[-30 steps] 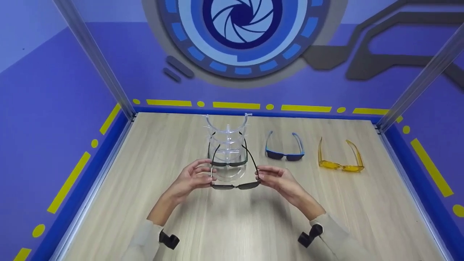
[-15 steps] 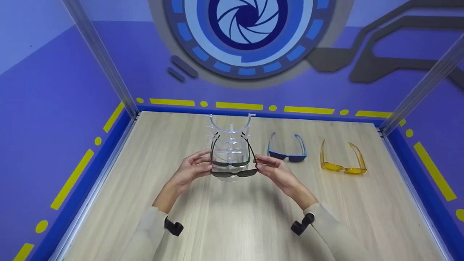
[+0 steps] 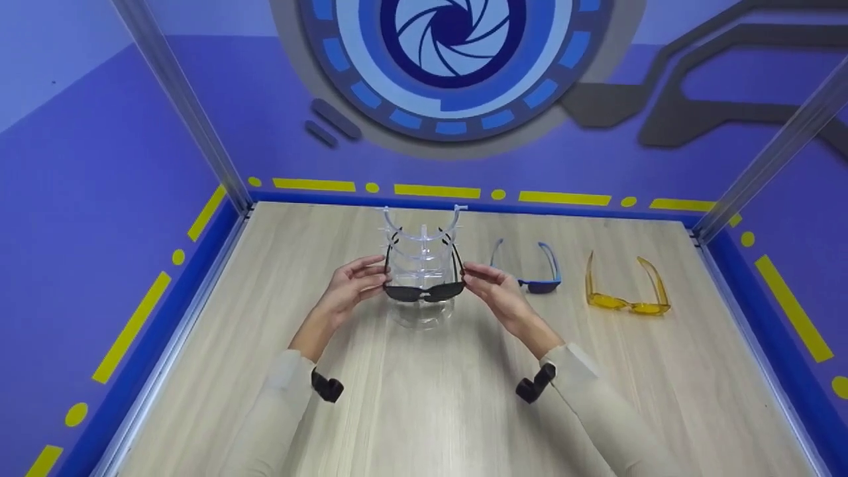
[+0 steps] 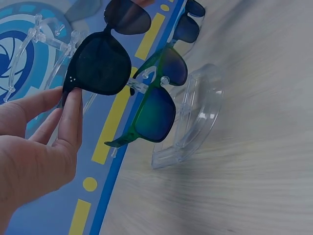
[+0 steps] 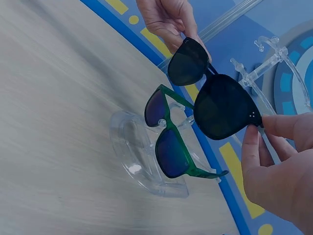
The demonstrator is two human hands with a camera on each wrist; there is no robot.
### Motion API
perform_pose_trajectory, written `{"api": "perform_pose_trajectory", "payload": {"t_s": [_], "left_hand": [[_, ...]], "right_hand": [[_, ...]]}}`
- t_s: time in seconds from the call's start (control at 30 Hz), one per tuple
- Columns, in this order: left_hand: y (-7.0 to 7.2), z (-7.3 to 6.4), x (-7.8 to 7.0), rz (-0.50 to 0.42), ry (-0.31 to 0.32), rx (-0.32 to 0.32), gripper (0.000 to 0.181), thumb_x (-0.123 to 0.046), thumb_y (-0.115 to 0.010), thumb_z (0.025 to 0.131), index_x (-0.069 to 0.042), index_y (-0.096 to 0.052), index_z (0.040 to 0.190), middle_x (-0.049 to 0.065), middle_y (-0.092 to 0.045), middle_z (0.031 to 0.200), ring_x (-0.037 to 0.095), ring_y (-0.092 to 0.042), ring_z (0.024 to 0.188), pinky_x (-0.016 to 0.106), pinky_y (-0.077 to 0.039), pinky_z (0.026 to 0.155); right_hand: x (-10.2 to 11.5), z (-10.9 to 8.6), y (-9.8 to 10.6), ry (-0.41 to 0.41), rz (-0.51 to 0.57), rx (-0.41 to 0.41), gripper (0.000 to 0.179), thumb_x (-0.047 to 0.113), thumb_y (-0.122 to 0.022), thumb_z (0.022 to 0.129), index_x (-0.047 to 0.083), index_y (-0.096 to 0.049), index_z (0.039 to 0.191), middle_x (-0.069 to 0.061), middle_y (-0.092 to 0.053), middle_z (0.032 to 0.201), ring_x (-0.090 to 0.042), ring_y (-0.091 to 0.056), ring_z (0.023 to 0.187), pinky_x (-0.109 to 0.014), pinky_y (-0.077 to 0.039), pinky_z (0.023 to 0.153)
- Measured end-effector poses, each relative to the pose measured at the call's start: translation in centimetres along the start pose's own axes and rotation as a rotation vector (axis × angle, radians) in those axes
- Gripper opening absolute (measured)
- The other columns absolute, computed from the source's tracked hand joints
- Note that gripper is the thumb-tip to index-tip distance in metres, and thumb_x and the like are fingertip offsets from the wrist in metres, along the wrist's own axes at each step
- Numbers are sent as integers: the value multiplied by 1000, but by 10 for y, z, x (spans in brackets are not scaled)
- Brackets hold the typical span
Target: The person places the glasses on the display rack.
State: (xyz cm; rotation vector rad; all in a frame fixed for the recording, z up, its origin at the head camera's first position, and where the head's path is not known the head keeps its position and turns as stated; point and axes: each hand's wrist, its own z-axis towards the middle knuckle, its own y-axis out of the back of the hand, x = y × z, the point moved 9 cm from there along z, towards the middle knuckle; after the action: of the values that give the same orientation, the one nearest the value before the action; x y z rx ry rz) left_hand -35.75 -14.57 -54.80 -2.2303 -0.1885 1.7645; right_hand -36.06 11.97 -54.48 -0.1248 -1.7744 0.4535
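Nearest the surface's point(image 3: 411, 414) near edge, two pale sleeves point(image 3: 275, 397) reach inward, each with a black wrist mount point(image 3: 328, 386) at the cuff. Beyond them, around the middle of the surface, the left hand point(image 3: 346, 285) and right hand point(image 3: 501, 296) face each other. Each grip is clamped, thumb and fingertips pinching an outer corner of the black sunglasses point(image 4: 98, 63) by the hinge. That pair is raised off the surface, lenses toward the person, temples running back along both sides of the clear display stand point(image 4: 213, 110). Whether its bridge rests on a peg, I cannot tell. Just below it, green-framed sunglasses point(image 4: 155, 115) hang on the stand.

Toward the right edge lie yellow sunglasses point(image 3: 606, 302); between them and the stand, a little farther back, lie blue-framed sunglasses point(image 3: 543, 287), partly hidden by the right hand. The stand's top arms come close to the far edge, below the blue wall point(image 3: 331, 152).

The likeliest trouble, I judge, is a bridge missing its peg: letting go then would drop the pair onto the green one. Uneven release could tilt it off, a temple could snag a side prong, and a hard push might slide or tip the stand.
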Motion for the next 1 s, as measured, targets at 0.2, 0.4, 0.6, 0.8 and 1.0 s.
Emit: {"api": "perform_pose_trajectory", "payload": {"t_s": [0.2,0.4,0.6,0.8,1.0], "left_hand": [[5,13,-3,12,3,-58,42,5,-62,86,-3,-57,127,11,-66,112,17,-67,99,31,-55,87],[6,23,3,-32,-1,-94,40,6,-61,87,-3,-58,126,16,-63,119,17,-67,97,31,-55,87],[10,19,15,-94,5,-105,42,6,-61,87,2,-54,128,14,-67,113,17,-68,94,29,-55,87],[10,16,12,-92,11,-123,40,4,-62,87,3,-55,127,12,-69,107,18,-68,96,28,-55,85],[10,24,5,-60,-18,-112,39,2,-62,88,2,-55,127,11,-69,107,17,-67,97,29,-54,89]], "right_hand": [[2,12,-2,5,-19,-8,41,-4,-57,91,-11,-48,130,-29,-46,136,-34,-49,126,-28,-46,101],[-2,20,2,9,4,-29,40,-5,-56,90,-11,-49,129,-26,-50,134,-27,-56,119,-30,-46,101],[-17,18,2,-9,51,-42,42,-7,-55,90,-12,-47,130,-28,-48,135,-31,-51,124,-32,-43,105],[-24,17,2,-41,32,-68,41,-7,-53,91,-11,-46,131,-25,-51,133,-24,-56,116,-36,-41,107],[-15,27,-2,-34,-36,-69,39,-5,-51,93,-10,-47,131,-24,-52,132,-20,-58,112,-37,-41,107]]}}
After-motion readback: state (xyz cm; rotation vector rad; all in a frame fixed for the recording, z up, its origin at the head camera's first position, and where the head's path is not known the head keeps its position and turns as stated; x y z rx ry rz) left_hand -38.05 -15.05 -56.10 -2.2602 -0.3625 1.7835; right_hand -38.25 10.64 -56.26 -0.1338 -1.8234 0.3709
